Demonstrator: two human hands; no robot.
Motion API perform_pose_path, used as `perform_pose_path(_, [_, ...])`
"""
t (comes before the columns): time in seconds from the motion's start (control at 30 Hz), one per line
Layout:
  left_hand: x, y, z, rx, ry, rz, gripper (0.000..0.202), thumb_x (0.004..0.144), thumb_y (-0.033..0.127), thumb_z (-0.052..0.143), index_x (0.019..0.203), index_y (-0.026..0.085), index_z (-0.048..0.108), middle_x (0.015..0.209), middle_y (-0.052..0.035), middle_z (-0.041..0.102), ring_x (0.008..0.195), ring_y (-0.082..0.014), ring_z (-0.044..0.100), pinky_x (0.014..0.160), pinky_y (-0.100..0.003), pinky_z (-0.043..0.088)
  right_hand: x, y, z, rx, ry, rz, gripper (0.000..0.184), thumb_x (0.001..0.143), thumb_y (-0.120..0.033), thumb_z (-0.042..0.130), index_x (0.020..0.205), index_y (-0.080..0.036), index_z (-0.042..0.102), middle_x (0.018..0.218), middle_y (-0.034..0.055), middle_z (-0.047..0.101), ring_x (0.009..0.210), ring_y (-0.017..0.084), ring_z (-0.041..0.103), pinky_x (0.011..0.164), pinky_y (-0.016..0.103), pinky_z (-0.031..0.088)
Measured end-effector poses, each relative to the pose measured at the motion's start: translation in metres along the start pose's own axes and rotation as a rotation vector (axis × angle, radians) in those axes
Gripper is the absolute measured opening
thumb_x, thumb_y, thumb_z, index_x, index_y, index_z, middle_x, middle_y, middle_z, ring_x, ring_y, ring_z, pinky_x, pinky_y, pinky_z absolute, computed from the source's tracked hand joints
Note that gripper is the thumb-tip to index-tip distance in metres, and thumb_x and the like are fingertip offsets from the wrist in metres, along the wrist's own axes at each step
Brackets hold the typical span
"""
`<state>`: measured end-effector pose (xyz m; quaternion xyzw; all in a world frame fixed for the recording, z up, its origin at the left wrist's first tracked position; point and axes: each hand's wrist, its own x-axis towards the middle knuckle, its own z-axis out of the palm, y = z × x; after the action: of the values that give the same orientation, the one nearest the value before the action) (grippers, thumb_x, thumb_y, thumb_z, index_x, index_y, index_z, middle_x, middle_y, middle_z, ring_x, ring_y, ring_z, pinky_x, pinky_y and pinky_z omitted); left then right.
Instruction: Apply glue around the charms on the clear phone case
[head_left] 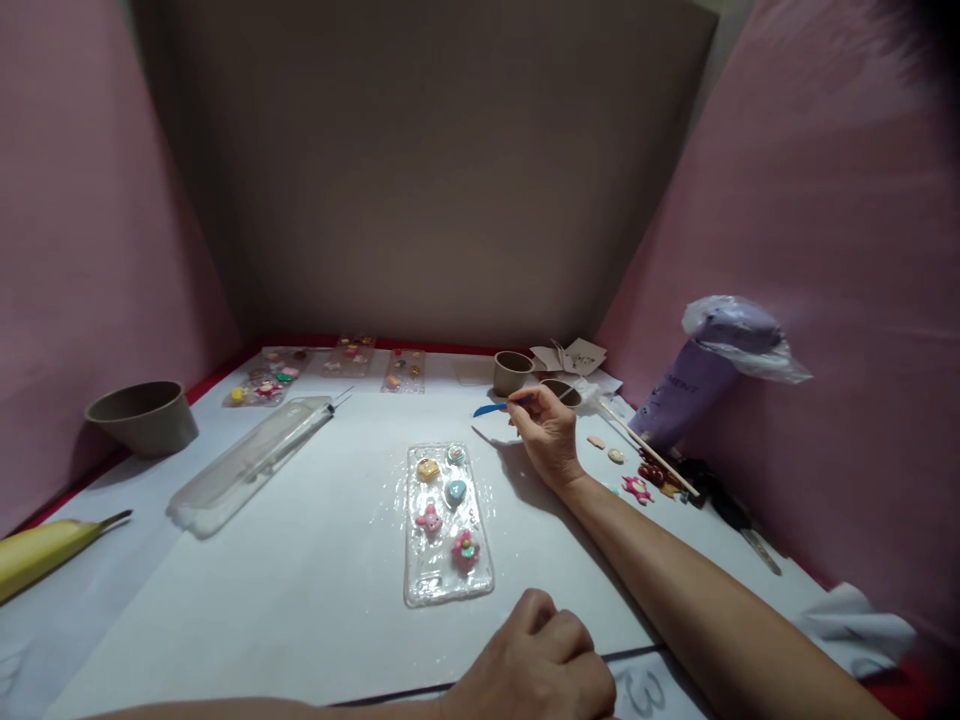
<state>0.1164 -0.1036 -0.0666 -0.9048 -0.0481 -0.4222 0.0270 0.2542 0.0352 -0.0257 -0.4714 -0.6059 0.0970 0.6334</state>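
Observation:
My right hand (546,430) pinches a slim blue tool (491,409), its flattened tip pointing left above the table. The tool's exact kind is not clear. Just left of that hand lies a clear phone case (437,580), flat on white paper and coated with something glossy. Stuck on it are several charms, among them a pink bunny head (429,519), a blue heart (456,491) and a pink flower (465,548). Close to the front edge my left hand (532,665) is curled into a fist, knuckles up, with nothing visible in it.
At left are a grey-brown bowl (146,420), a banana (52,550) and a long clear plastic tray (247,465). Decorated cases (352,357) lie at the back. Cups (513,373), loose charms (637,489), a wooden stick (649,450) and a purple bag (682,385) stand right.

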Motion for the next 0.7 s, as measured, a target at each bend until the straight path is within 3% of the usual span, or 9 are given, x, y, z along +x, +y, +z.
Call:
perform_pose_path(0.1, [-0.001,0.000,0.000,-0.001,-0.038,0.009,0.037,0.090,0.028,0.063,0.061,0.015,0.043,0.057,0.0049,0.049,0.065,-0.0104,0.045,0.063,-0.028,0.029,0.000,0.000,0.000,-0.004,-0.006,0.003,0.006,0.076,-0.023,0.061,0.081,-0.019,0.060,0.064,-0.0006,0.062,0.058,0.013,0.058,0.055,0.026,0.046])
perform_pose_path(0.4, [0.002,-0.001,-0.009,-0.088,0.017,0.069,0.025,0.087,0.021,0.065,0.068,0.017,0.049,0.061,0.0037,0.052,0.070,-0.0163,0.046,0.065,-0.030,0.026,0.000,-0.002,0.001,-0.012,-0.010,0.002,0.007,0.076,-0.024,0.061,0.081,-0.019,0.060,0.064,-0.0008,0.062,0.056,0.013,0.056,0.054,0.025,0.045])
perform_pose_path(0.7, [0.004,0.001,-0.014,-0.073,-0.003,0.070,0.025,0.091,0.019,0.059,0.069,0.016,0.046,0.063,0.0024,0.049,0.069,-0.0155,0.045,0.065,-0.030,0.027,-0.001,-0.001,0.001,-0.015,-0.013,-0.004,0.006,0.077,-0.024,0.059,0.081,-0.020,0.059,0.064,-0.0013,0.062,0.057,0.013,0.057,0.055,0.025,0.045])
